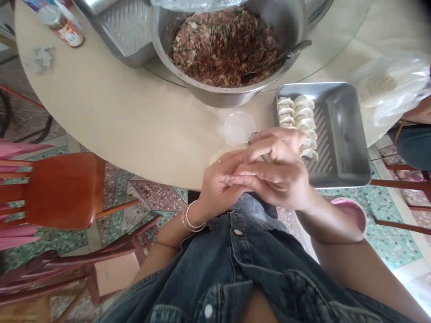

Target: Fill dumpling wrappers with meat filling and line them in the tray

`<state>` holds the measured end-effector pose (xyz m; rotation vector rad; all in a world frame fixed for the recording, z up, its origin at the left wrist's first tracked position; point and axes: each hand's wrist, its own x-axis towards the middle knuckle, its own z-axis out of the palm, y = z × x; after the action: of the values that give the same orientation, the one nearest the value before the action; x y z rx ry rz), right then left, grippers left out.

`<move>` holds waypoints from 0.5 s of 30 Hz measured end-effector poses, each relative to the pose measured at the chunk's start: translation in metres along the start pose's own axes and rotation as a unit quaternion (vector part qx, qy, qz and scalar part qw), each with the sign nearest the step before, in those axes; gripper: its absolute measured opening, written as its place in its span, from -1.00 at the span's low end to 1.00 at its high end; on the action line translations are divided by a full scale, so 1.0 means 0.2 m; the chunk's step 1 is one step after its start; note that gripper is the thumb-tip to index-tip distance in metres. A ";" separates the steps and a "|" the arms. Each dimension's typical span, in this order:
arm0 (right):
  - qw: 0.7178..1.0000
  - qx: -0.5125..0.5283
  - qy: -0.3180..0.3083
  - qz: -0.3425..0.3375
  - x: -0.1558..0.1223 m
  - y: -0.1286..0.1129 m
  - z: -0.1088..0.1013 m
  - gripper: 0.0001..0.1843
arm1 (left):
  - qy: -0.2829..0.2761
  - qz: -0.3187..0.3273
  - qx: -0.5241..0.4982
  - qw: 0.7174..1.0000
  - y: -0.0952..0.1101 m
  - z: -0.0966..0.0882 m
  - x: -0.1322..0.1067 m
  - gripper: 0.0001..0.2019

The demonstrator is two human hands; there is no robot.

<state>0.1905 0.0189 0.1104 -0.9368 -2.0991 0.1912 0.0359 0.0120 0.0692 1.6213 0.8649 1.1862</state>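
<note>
My left hand [224,181] and my right hand [278,168] meet at the table's near edge, fingers curled together. A sliver of pale dough, seemingly a dumpling [229,180], shows between them; the fingers hide most of it. White flour dusts my fingertips. Just beyond them a small clear plastic lid or dish [239,128] lies on the table. Two rows of folded dumplings [305,112] fill the left side of a metal tray [346,134], partly behind my right hand. Ahead stands a big steel bowl [218,96] of minced filling [222,49], with a spoon [279,58] resting in it.
Another metal tray [131,54] and a labelled jar [63,29] stand at the back left. A plastic bag [393,85] lies at the right, near another person's arm [419,112]. Wooden chairs [63,190] flank the round table [134,121]; a pink-lined bin [352,213] sits below the tray.
</note>
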 end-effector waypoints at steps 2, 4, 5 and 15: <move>1.000 -0.001 -0.005 0.000 0.00 0.00 -0.01 -0.96 | 0.025 0.027 -0.009 0.999 0.00 0.01 0.00 -0.81; 1.000 0.000 -0.011 0.007 -0.02 0.00 -0.01 -0.76 | 0.052 0.027 -0.051 0.997 0.00 0.03 0.00 -0.79; 1.000 0.007 -0.002 0.018 -0.03 -0.01 0.00 -0.56 | 0.062 0.018 -0.081 0.995 0.00 0.03 0.00 -0.78; 0.907 0.362 -0.012 0.214 -0.22 -0.11 0.26 -0.06 | 0.152 0.008 -0.139 0.978 0.01 0.03 0.01 -0.86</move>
<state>0.1575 -0.0185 0.0584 -0.8981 -1.5956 1.1262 0.0414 0.0116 0.0720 1.2412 0.8318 1.5200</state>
